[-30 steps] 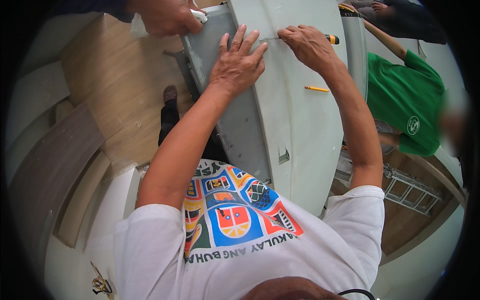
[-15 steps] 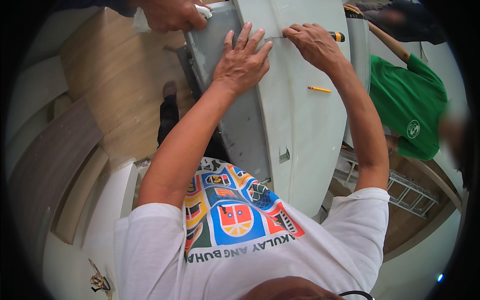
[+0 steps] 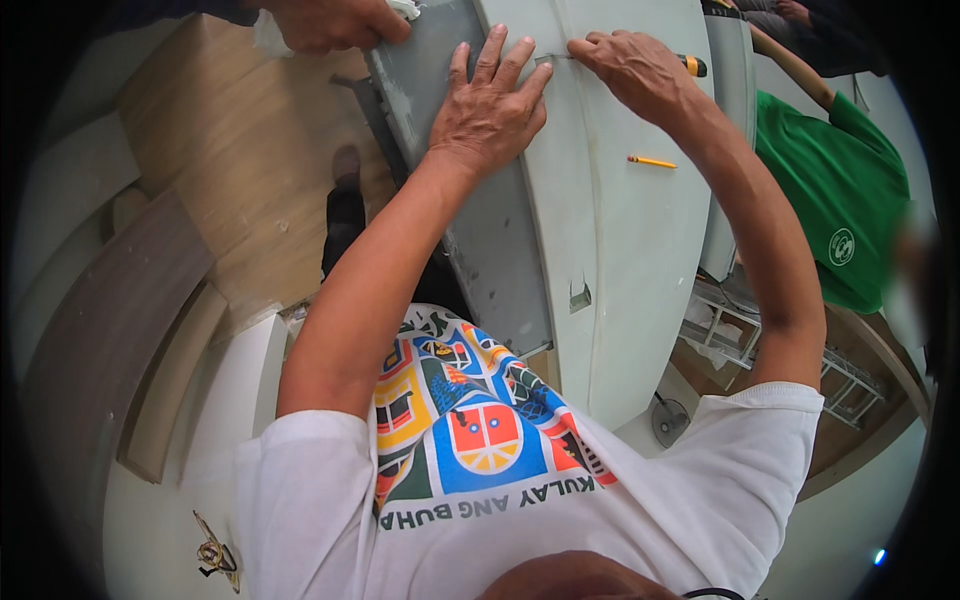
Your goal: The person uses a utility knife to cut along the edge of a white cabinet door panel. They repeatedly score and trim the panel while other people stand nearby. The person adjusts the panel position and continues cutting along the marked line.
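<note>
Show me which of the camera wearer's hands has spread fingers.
The left hand, palm down, fingers fanned partly over the pale panel; the right hand is curled, a yellow-and-black handle showing beyond it.

Most of yellow-and-black tool handle is hidden by right grip. Pale panel and co-worker's hand are cut off by top edge. Ladder is part-covered by right arm. Head of green-shirted person is blurred.

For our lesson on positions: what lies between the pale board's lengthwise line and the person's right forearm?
A yellow pencil lies there on the pale board, between the line and the right forearm, in the head view.
</note>
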Motion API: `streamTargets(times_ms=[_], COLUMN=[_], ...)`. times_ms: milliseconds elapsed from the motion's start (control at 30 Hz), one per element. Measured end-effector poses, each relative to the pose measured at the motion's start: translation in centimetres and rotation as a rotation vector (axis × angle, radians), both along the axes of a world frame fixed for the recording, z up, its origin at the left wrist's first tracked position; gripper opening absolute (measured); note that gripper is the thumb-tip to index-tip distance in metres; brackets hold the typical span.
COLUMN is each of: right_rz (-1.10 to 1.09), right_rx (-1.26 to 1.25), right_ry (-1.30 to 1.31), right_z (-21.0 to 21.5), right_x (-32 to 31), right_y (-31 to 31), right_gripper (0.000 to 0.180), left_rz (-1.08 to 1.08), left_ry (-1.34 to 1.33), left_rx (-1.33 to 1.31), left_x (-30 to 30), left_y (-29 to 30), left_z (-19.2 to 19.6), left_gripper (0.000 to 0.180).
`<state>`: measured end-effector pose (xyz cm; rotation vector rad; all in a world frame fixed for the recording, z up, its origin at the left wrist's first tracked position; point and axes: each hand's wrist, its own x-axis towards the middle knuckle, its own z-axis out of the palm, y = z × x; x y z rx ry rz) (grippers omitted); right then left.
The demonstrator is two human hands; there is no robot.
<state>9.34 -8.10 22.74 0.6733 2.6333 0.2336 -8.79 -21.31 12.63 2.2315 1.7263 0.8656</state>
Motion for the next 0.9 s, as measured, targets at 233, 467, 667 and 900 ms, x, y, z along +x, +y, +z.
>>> streamTargets(times_ms=[233, 467, 667, 900], right_rz=[-0.116, -0.189, -0.243, -0.284], right_rx=[-0.061, -0.141, -0.121, -0.003], right_ry=[-0.041, -0.166, -0.249, -0.084], right_z=[-0.4, 1.5, 1.3, 3.4], right_x=[-0.2, -2.0, -3.8, -4.4], right_y=[-0.4, -0.5, 0.6, -3.5], right_gripper=[0.006, 0.015, 0.012, 0.015], left_rz=[0.000, 0.013, 0.033, -0.023], left_ry=[0.057, 0.043, 0.037, -0.019], left_rx=[-0.002, 0.014, 0.049, 0.039], left_x=[0.5, 1.1, 1.2, 0.6], left_y=[0.3, 0.6, 1.1, 1.0], left_z=[0.0, -0.8, -0.8, 0.3], left_gripper=[0.044, 0.045, 0.046, 0.045])
